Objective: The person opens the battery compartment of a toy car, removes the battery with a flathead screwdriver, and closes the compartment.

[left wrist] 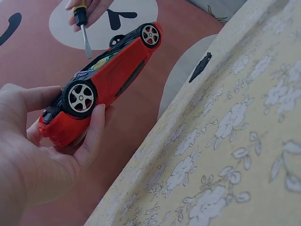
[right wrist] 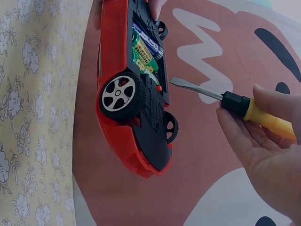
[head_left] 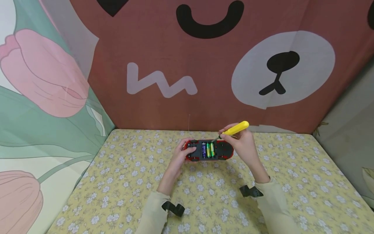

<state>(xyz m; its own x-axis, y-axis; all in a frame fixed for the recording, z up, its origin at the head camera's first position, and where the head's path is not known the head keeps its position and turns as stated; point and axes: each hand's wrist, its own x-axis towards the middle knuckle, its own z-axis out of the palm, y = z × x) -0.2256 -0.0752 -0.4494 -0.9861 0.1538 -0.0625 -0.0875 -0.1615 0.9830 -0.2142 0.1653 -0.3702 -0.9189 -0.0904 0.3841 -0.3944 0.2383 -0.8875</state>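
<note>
A red toy car [head_left: 224,151] is held underside up above the table, its open battery compartment facing the head camera. Inside lie a dark blue battery [right wrist: 147,40] and green batteries [head_left: 210,150]. My left hand [head_left: 179,155] grips one end of the car, thumb and fingers around it near a wheel [left wrist: 82,98]. In my right hand [head_left: 244,145] is a flat-blade screwdriver [right wrist: 235,103] with a yellow handle, pinched between thumb and fingers. Its blade tip points at the compartment, just off the car's edge in the right wrist view.
A flowered yellow cloth [head_left: 122,182] covers the table. On it lies a small flat black piece [left wrist: 201,67], near the far edge. Behind the table hangs a brown cloth [head_left: 157,113] with a cartoon face, and a tulip-patterned cloth [head_left: 43,136] hangs at the left.
</note>
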